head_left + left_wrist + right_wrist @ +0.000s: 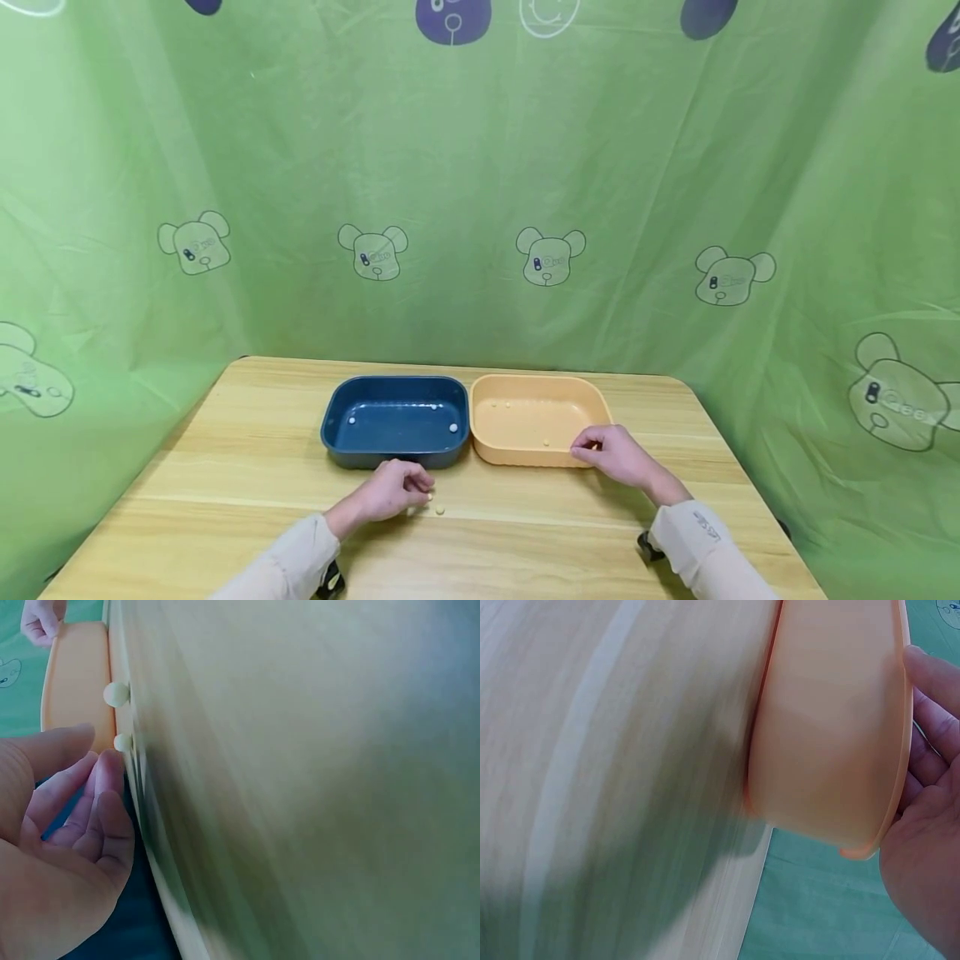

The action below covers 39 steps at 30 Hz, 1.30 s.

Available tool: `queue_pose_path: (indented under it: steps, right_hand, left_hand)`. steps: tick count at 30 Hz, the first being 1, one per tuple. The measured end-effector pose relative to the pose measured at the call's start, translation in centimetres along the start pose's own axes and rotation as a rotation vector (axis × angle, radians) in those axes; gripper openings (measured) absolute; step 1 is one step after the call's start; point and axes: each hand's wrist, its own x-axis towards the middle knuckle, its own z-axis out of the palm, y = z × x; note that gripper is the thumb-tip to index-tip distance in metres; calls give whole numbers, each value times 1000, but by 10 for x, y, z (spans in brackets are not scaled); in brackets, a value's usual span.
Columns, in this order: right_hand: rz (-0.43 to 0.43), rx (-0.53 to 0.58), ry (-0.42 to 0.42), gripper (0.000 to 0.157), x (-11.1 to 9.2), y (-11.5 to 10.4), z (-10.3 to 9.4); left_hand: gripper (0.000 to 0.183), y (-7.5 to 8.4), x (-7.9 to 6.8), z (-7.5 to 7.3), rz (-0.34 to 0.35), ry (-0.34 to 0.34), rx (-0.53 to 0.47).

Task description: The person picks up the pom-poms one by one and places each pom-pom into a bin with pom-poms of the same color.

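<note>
My left hand (392, 490) is low over the table in front of the blue tray (390, 458). Its thumb and fingers are loosely bent with a gap between them. Just beyond the fingertips, two small pale yellow beads lie on the wood: a nearer bead (123, 742) and a farther bead (116, 694). At the front right corner of the orange tray (525, 457), my right hand (617, 454) holds the rim. In the right wrist view its thumb (928, 673) meets the rim's edge, while the other fingertips are hidden behind the tray wall.
Inside the blue tray are three white beads, one bead (453, 427) near its right end. A few pale yellow beads, including a front bead (546, 442), lie in the orange tray. Both trays stand side by side on the wooden table (247, 442). A green curtain (465, 317) surrounds the table.
</note>
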Motion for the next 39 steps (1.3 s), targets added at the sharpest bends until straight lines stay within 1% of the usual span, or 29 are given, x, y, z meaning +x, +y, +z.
queue_pose_path:
  steps: [5, 7, 11, 20, 24, 29, 34, 39]
  right_hand:
    - [-3, -9, 3, 7, 1, -1, -1]
    - [-10, -11, 3, 7, 1, -1, -1]
    - [7, -8, 2, 6, 2, -2, -3]
    - [4, -17, 2, 6, 2, -1, -3]
    - [-11, -19, 1, 7, 1, -1, -3]
    - [-11, -15, 9, 7, 2, 0, -2]
    - [-7, -14, 10, 6, 1, 2, 0]
    - [-5, -22, 8, 6, 0, 2, 1]
  left_hand:
    - [16, -3, 2, 1, 16, -9, 17]
    - [16, -5, 2, 2, 12, -16, 25]
    - [16, -8, 4, 4, 10, -22, 39]
    - [16, -3, 6, 5, 61, -25, 104]
    - [15, -4, 7, 6, 77, -23, 143]
    - [13, -6, 8, 7, 96, -13, 167]
    - [12, -7, 7, 7, 87, -24, 168]
    - [11, -5, 7, 7, 80, -37, 159]
